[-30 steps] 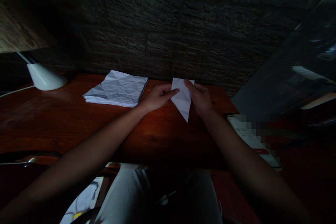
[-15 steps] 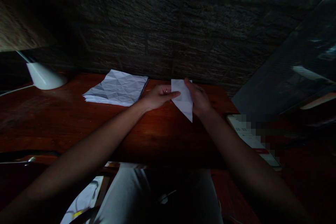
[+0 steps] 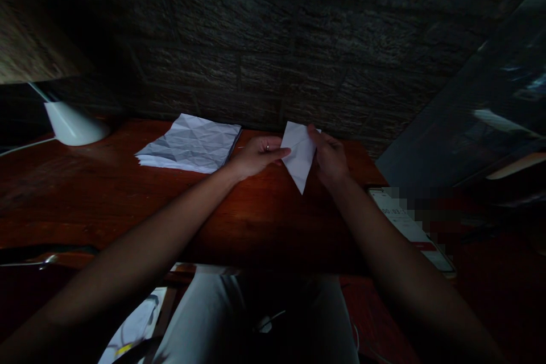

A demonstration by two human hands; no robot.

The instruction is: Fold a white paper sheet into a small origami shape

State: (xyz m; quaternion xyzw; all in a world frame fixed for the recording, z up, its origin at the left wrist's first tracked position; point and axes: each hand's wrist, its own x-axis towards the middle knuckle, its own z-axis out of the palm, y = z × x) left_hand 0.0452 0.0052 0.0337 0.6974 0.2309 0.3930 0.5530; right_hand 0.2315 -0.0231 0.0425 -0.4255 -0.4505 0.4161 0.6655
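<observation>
A folded sheet of white paper point(image 3: 299, 153), pointed at its lower end, is held up between both hands over the wooden table. My left hand point(image 3: 260, 157), with a ring on one finger, pinches its left edge, thumb on the front face. On the opposite side my right hand point(image 3: 328, 154) grips the upper right edge, its thumb near the top. The fingers behind the paper are partly hidden. Left of my hands lies a stack of creased white paper sheets point(image 3: 191, 142), apart from the folded piece.
A lamp with a white base point(image 3: 74, 124) and woven shade stands at the left. Behind the wooden table point(image 3: 256, 222) rises a dark brick wall point(image 3: 264, 40). At the right lies a device point(image 3: 401, 222) with a lit, partly blurred screen, below a grey panel point(image 3: 452, 108).
The folded paper has turned clockwise, its lower point swinging left and its top tilting. My right hand has shifted slightly right; my left hand stays nearly in place.
</observation>
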